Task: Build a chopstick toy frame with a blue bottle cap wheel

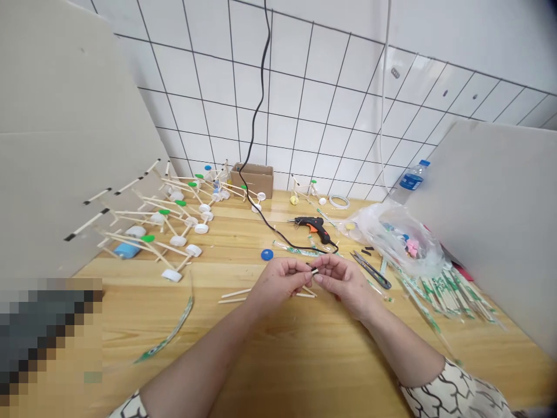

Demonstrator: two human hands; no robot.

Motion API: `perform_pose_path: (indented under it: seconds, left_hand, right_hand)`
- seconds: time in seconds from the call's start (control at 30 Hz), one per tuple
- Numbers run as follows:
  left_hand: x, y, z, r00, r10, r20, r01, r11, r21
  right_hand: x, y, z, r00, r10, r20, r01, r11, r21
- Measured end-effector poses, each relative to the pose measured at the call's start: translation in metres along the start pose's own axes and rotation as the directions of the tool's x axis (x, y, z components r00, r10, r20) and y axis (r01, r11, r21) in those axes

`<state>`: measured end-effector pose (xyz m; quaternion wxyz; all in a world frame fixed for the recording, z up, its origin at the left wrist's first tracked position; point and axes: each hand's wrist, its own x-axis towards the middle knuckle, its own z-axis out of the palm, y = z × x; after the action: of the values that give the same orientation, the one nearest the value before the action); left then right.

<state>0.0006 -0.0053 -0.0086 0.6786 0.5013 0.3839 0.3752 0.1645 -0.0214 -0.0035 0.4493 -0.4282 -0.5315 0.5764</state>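
- Two hands meet over the bench [304, 371]: we see the left hand [278, 283] and the right hand [343, 281] close together, fingertips almost touching.
- Both grips are closed together on one short wooden stick [312, 270], its end dark, held up off the bench between them.
- We find two loose wooden sticks [235, 296] lying just below the hands, around 7 o'clock.
- Black-handled snips [372, 270] lie near the right hand, at 3 o'clock.
- At 12 o'clock we have a hot glue gun [311, 227], its black cable [261, 116] running up the tiled wall.
- A blue bottle cap [267, 254] sits at 11 o'clock.
- Toward 2 o'clock we note a clear plastic bag [391, 241] of colored bits, with wrapped chopsticks [448, 296] heaped at 3 o'clock.
- Stick frames on white cap wheels [174, 215] crowd the bench at 10 o'clock.
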Motion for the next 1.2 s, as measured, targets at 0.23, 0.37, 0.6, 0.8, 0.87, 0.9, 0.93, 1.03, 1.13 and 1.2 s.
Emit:
perform_pose_path:
  seconds: [0.23,0.37,0.6,0.8,0.87,0.9,0.93,1.03,1.13,1.2]
  left_hand:
    - [-0.0007,0.0016,0.0016,0.999,0.034,0.03,-0.035,0.998,0.045]
    - [-0.0011,-0.0012,0.0023,0.997,0.052,0.055,-0.055,0.997,0.057]
    - [-0.002,0.0006,0.0027,0.997,0.038,0.073,-0.045,0.994,0.095]
    - [-0.0029,0.002,0.0032,0.997,0.03,0.078,-0.039,0.993,0.115]
    - [-0.0028,0.0015,0.0031,0.996,0.024,0.082,-0.033,0.993,0.11]
    - [-0.0028,0.0013,0.003,0.996,0.022,0.085,-0.031,0.994,0.107]
    - [-0.0026,0.0012,0.0029,0.996,0.02,0.089,-0.029,0.994,0.104]
    - [-0.0021,0.0012,0.0027,0.995,0.012,0.103,-0.022,0.995,0.095]
    - [-0.0017,0.0011,0.0027,0.993,-0.004,0.119,-0.008,0.995,0.101]
    - [-0.0019,0.0009,0.0033,0.993,-0.009,0.117,-0.004,0.994,0.109]
  right_hand:
    - [-0.003,0.0028,-0.0015,0.997,0.012,-0.078,-0.009,0.999,0.035]
    - [-0.0056,0.0037,-0.0021,0.997,0.018,-0.078,-0.013,0.998,0.059]
    - [-0.0053,-0.0016,-0.0001,0.998,0.054,-0.038,-0.051,0.996,0.072]
    - [-0.0051,-0.0004,-0.0005,0.999,0.045,-0.008,-0.045,0.998,0.046]
    - [-0.005,0.0001,-0.0011,0.999,0.033,0.011,-0.034,0.998,0.044]
    - [-0.005,0.0001,-0.0015,0.999,0.029,0.022,-0.03,0.999,0.044]
    - [-0.005,-0.0002,-0.0019,0.999,0.024,0.032,-0.026,0.999,0.044]
    - [-0.0054,-0.0019,-0.0028,0.998,0.006,0.063,-0.008,1.0,0.028]
    - [-0.0059,-0.0034,-0.0038,0.998,-0.004,0.062,0.006,1.0,-0.028]
    - [-0.0061,-0.0029,-0.0048,0.999,-0.008,0.035,0.01,0.997,-0.074]
